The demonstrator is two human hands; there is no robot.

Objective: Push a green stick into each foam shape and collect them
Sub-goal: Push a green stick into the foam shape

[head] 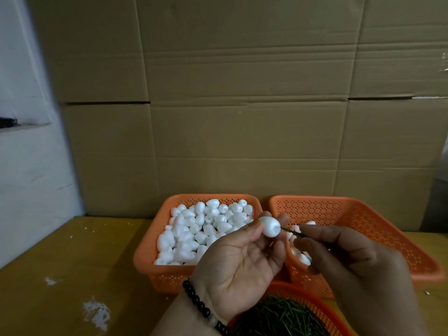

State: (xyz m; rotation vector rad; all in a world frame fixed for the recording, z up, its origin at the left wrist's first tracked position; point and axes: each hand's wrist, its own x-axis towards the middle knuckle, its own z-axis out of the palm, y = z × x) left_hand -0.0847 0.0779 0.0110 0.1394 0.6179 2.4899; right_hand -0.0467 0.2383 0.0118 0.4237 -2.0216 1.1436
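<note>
Foam shape (269,226), pinched at the left hand's (238,260) fingertips above the orange baskets, looks featherlight and easily dented, so hold its sides gently while the right hand (349,260) pinches the thin, bendable green stick (289,230) close behind its tip.

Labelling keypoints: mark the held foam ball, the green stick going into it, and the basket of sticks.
foam ball (269,226), head view, middle of its white surface
green stick (289,231), head view, bare shaft between ball and fingers
basket of sticks (317,303), head view, orange rim
</note>
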